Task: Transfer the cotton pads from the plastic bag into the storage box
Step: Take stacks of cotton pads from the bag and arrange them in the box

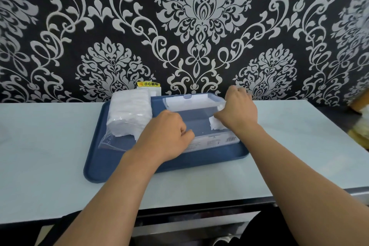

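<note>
First cotton pads going into the clear storage box

The right hand [238, 109] holds a small stack of cotton pads [216, 123] down inside the right end of the storage box [199, 124], whose lid [189, 101] stands open behind. The left hand [168, 133], fingers curled, steadies the box's near left edge. Most pads remain in the plastic bag [129, 114], lying left of the box on the blue tray [123, 166], so I judge the transfer barely begun.

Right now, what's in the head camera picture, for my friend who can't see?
A right hand sets cotton pads into a clear storage box on a blue tray. The left hand rests at the box's near edge, beside the plastic bag.
</note>
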The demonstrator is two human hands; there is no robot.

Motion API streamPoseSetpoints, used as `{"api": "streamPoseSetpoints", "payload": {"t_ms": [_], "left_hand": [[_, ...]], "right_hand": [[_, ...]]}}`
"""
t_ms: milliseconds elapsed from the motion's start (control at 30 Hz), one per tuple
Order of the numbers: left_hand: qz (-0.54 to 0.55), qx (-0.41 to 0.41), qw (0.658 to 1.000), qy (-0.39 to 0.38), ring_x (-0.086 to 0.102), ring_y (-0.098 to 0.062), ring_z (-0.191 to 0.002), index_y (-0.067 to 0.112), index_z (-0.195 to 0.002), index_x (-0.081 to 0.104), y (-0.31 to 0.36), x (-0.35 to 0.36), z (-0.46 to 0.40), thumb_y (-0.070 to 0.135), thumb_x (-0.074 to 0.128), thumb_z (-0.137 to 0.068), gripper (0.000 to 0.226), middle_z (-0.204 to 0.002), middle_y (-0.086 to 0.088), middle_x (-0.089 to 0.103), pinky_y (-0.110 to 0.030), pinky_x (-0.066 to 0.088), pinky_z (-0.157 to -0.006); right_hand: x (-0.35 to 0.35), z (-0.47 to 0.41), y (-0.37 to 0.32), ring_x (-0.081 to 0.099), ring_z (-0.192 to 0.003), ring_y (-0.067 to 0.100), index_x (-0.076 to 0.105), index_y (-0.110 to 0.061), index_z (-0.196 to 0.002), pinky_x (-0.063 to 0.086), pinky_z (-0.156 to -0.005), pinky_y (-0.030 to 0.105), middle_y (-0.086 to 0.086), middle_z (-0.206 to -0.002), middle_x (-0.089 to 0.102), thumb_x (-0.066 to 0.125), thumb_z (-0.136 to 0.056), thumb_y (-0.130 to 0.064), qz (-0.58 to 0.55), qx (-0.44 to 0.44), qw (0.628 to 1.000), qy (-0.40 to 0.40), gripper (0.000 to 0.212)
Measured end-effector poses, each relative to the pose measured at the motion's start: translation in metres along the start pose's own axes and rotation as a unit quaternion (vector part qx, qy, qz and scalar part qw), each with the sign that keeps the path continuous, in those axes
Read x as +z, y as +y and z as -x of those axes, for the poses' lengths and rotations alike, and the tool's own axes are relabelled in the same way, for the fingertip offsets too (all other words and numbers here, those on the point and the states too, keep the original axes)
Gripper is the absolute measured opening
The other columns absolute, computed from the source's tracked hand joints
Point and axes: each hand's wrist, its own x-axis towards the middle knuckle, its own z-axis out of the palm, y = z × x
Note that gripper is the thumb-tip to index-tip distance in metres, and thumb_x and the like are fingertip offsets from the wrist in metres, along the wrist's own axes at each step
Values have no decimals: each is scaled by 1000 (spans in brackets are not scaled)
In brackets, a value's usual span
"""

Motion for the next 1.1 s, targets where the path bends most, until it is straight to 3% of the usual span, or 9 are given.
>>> {"api": "streamPoseSetpoints", "payload": {"t_ms": [133, 267, 333, 433, 667, 767, 833, 900, 1100], "left_hand": [[9, -12, 1000, 4, 55, -18, -85, 5, -51, 45, 0, 0, 0, 37, 50, -82, 45, -74, -9, 64, -46, 55, -72], [10, -9, 1000, 9, 58, -23, -87, 6, -52, 49, 2, 0, 1, 32, 55, -86, 43, -82, -4, 64, -46, 54, -73], [13, -4, 1000, 12, 58, -26, -79, 9, -49, 45, 2, 1, 1, 31, 55, -86, 44, -75, -2, 58, -48, 53, -68], [19, -6, 1000, 10, 58, -27, -77, 10, -48, 42, 2, 0, 2, 34, 50, -81, 42, -73, -3, 57, -48, 54, -66], [32, -2, 999, -2, 63, -22, -86, 12, -60, 59, 4, -2, 4, 38, 54, -89, 38, -89, 2, 66, -45, 55, -77], [116, 39, 984, 129, 61, -7, -90, 24, -93, 71, 9, -28, 13, 29, 65, -88, 10, -98, 14, 66, -30, 53, -82], [166, 42, 944, 284, 60, -6, -93, 18, -104, 71, -1, -54, 22, 14, 64, -76, 29, -102, 11, 67, -20, 49, -81], [157, -3, 919, 361, 58, -11, -102, 15, -111, 68, -27, -75, 34, 8, 61, -65, 47, -109, 7, 63, -23, 47, -85], [111, -212, 969, 64, 52, -22, -122, 30, -143, 43, -85, -73, 62, 26, 81, -64, 87, -133, 6, 38, -40, 46, -103]], "right_hand": [[4, 0, 5, 49, -101, 18, 57, -18, -104, 44, -77, 32, -2, -106, 54, 84, -66, -52, -127, -26, 992, 7, 58], [-23, 9, 1, 61, -83, 3, 75, -22, -89, 50, -77, 28, -12, -92, 70, 69, -85, -33, -201, -143, 966, 82, 13], [-34, 17, -4, 58, -65, -3, 78, -21, -81, 48, -71, 25, -11, -82, 74, 64, -86, -21, -134, -230, 963, -28, 15], [-20, 20, -9, 64, -77, 15, 77, -18, -80, 56, -76, 35, -2, -83, 74, 56, -83, -23, -8, -222, 955, -196, 22], [-17, 19, -8, 65, -90, 26, 75, -17, -88, 57, -81, 42, 3, -95, 72, 55, -85, -21, 21, -154, 964, -214, 21], [-35, 35, -27, 65, -93, 26, 74, -24, -101, 56, -82, 40, -1, -102, 73, 56, -86, -25, 31, -184, 973, -137, 24], [-52, 56, -54, 67, -85, 23, 76, -22, -97, 56, -77, 38, -3, -92, 75, 56, -86, -23, -46, -227, 971, -52, 22], [-62, 85, -89, 67, -77, 17, 78, -19, -89, 55, -73, 34, -5, -82, 75, 58, -85, -19, -164, -286, 941, -76, 20], [-16, 120, -148, 52, -76, 31, 63, -13, -100, 37, -58, 33, 8, -89, 57, 50, -93, -11, -44, -352, 909, -219, 15]]}}
